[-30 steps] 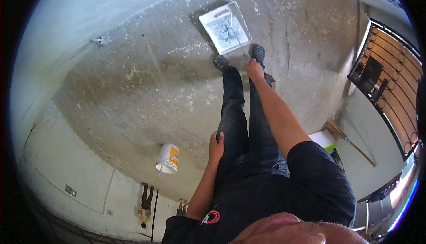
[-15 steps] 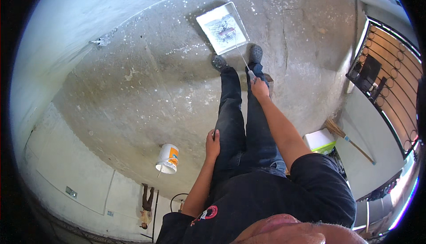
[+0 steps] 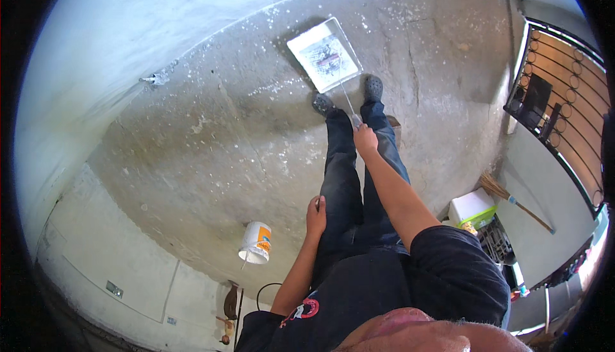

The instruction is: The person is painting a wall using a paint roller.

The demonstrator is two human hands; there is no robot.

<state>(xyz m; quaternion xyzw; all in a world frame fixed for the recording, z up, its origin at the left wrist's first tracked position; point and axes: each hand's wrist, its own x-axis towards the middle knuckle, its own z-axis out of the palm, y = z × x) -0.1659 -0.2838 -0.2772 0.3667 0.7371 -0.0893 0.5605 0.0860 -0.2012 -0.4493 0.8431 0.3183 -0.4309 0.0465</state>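
Note:
My right hand (image 3: 366, 140) is closed round the handle of a paint roller (image 3: 355, 120). Its thin metal rod runs forward to the reddish roller head (image 3: 329, 60), which lies in a white paint tray (image 3: 350, 46). Grey smears of paint mark the tray's ribbed bottom. The tray sits on the floor just beyond my clog-shod feet. My left hand (image 3: 316, 216) is curled against my left thigh; something dark shows by the thumb, too small to make out.
A white bucket (image 3: 255, 242) with an orange label is on the floor to my left. Rightward are a broom (image 3: 512, 199), a white box (image 3: 471, 206) and a barred gate (image 3: 564, 96). A white wall (image 3: 160, 12) curves round ahead. Another person (image 3: 229, 310) shows at the lower left.
The view has shifted, so the tray, bucket and feet appear lower. My right hand has drawn slightly left and back with the paint roller. My left hand stays by my thigh.

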